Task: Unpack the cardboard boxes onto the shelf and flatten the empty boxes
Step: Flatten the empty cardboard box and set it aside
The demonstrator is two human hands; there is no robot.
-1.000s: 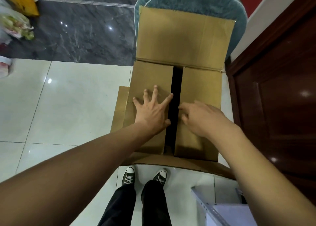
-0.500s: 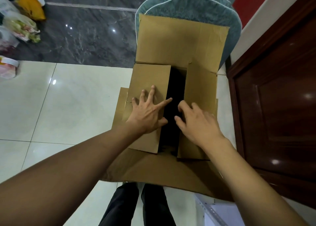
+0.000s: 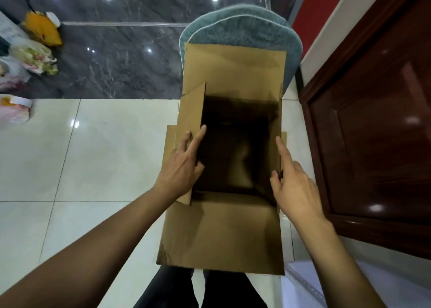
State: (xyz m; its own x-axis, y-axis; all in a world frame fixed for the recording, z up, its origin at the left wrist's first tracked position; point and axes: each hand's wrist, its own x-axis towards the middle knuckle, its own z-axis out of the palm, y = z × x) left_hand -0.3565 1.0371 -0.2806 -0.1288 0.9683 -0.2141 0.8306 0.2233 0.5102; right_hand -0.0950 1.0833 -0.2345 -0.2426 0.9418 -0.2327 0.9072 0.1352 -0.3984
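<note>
White floor tiles point(image 3: 93, 158) meet dark marble ahead, with a wooden door point(image 3: 373, 133) at right. One cardboard box point(image 3: 224, 233) stands open on the floor between two hands, its mouth facing up and its long axis running away from the person. All four flaps are folded outward. The left hand point(image 3: 180, 168) lies flat on the left flap, fingers straight. The right hand point(image 3: 295, 184) touches the right flap, forefinger extended, the others loosely bent.

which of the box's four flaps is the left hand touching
The narrow left side flap of the brown cardboard box: the left hand lies against it. The far, near and right flaps carry no left-hand contact.
</note>
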